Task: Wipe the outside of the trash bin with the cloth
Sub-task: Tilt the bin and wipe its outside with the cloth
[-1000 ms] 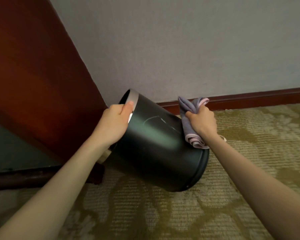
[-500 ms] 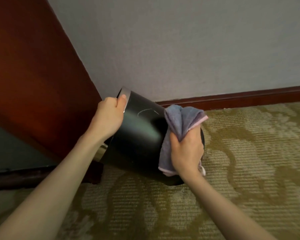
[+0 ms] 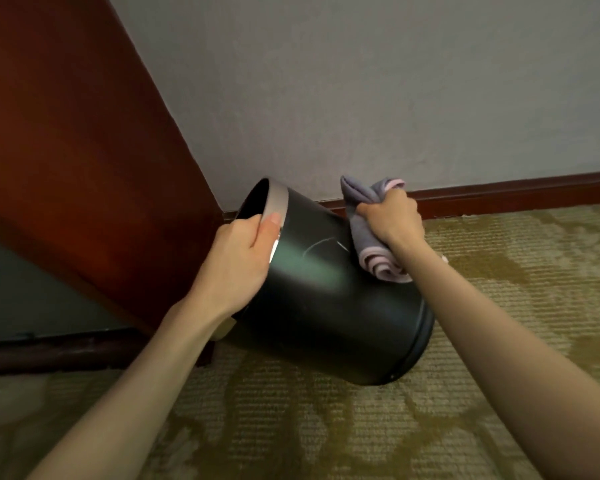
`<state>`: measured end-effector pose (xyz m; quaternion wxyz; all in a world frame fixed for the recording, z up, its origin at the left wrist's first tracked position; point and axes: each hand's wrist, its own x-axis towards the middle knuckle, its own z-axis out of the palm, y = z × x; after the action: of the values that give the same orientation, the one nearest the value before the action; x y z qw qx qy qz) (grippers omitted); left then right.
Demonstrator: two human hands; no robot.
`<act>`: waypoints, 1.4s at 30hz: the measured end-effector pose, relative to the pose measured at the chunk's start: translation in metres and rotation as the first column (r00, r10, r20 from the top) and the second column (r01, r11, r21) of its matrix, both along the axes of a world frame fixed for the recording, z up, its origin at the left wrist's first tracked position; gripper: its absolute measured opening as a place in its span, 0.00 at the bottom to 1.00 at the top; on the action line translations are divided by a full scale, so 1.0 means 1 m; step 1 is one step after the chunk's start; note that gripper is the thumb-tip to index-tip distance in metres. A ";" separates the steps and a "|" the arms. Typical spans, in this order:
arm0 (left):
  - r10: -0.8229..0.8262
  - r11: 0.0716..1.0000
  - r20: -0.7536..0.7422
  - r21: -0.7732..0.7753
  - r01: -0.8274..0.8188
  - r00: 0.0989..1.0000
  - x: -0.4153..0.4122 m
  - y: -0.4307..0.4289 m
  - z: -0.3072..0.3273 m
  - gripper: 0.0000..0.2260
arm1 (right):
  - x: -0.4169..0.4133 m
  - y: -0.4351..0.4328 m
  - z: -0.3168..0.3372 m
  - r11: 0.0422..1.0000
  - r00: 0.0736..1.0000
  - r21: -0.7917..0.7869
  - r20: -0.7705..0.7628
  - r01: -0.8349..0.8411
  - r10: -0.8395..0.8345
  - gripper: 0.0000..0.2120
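A: With both forearms reaching in from the bottom edge, the left hand (image 3: pixel 238 258) sits on the bin's mouth. Grip clamped on the rim: thumb lies flat along the outside of the band, fingers curl over the edge and are hidden inside.

B: Right hand?

A: The right hand (image 3: pixel 392 220) is fisted, wrist bent down, its grip closed tight on a bunched grey cloth with pink edging (image 3: pixel 371 244). One end of the cloth sticks up above the fist; the other end, rolled, is pressed against the bin's upper wall, on the side towards the grey wall (image 3: pixel 361 81).

B: Bin state?

A: The round, glossy black trash bin with a dull silver rim band (image 3: pixel 326 306) is tilted steeply, mouth up and to the left, base down and to the right. It hangs over the green-and-beige patterned carpet (image 3: pixel 326 427); cannot tell whether the base edge touches the carpet. A broad light streak runs down the shiny wall, with thin curved scratch marks beside it. A seam rings the base.

B: Surroundings?

A: A red-brown wooden panel (image 3: pixel 66 150) stands at left, and a dark red baseboard (image 3: pixel 516 190) runs along the wall behind.
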<state>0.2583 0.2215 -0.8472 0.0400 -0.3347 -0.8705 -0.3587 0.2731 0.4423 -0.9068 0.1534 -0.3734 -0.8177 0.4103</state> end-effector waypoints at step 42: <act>0.042 0.999 0.031 0.032 -0.043 0.999 0.016 0.017 0.002 0.20 | 0.027 -0.070 0.040 1.000 0.913 -0.017 -0.408 0.011 -0.017 0.10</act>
<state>0.2738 0.2384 -0.8451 0.0398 -0.3097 -0.8720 -0.3769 0.3003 0.3723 -0.8670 0.3208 -0.2867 -0.7621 0.4838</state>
